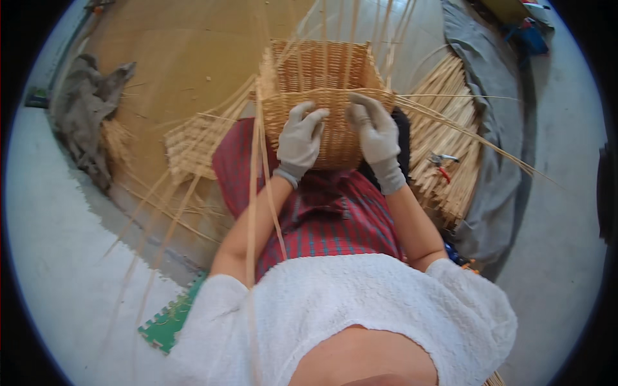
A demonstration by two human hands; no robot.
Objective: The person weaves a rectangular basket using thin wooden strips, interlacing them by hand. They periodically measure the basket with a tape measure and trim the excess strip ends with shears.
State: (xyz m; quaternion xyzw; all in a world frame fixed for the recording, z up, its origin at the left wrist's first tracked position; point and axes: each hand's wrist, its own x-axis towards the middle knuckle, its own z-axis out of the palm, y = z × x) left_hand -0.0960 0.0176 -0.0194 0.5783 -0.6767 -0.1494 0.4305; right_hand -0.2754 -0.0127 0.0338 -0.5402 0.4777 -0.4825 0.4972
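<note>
A square wicker basket (341, 145), half woven with long upright stakes, rests on my lap with its mouth tipped away from me. My left hand (300, 140), in a pale work glove, curls its fingers against the near wall just below the woven rim. Beside it my right hand (376, 136), gloved the same way, bends its fingers over the rim near the right corner. What strand lies under the fingertips is hidden by the gloves. Long flat strips (252, 199) hang from the basket's left corner over my left forearm. Several thin strands (476, 135) stick out to the right.
A bundle of cut strips (444, 154) lies on grey cloth (486, 199) at the right, with red-handled pruning shears (444, 168) on it. At left are a flat woven piece (193, 145), loose strips and dark cloth (87, 119). A green foam mat (168, 321) sits lower left.
</note>
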